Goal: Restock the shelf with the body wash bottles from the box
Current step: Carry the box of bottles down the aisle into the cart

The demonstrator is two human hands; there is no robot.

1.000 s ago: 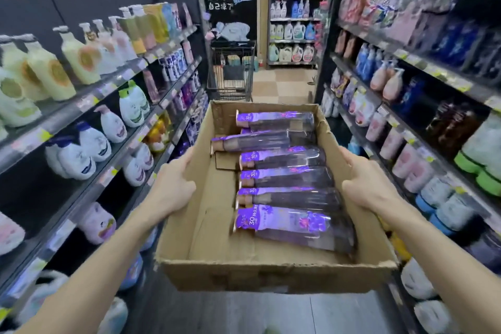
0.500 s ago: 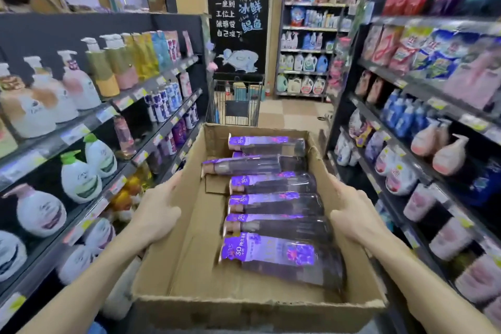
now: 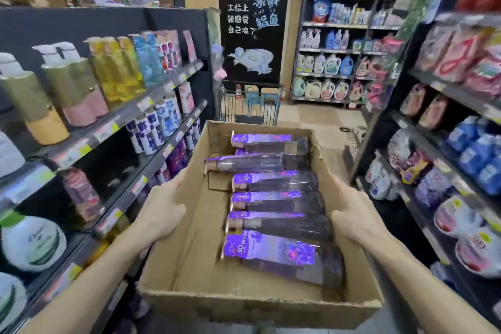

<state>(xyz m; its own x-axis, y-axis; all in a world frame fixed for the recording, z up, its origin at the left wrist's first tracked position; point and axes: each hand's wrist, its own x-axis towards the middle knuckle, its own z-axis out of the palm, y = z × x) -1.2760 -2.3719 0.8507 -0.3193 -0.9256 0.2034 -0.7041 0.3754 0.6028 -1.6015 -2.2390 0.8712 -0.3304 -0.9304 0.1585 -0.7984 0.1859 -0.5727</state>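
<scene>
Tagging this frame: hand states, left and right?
Left hand: closed on the cardboard box's left wall.
Right hand: closed on its right wall.

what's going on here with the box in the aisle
A person is carrying an open cardboard box down a shop aisle, the left hand gripping its left wall and the right hand its right wall. Purple body wash bottles lie on their sides along the box's right half; none has been taken out yet. Stocked shelves line both sides, and a shopping cart stands ahead.
</scene>
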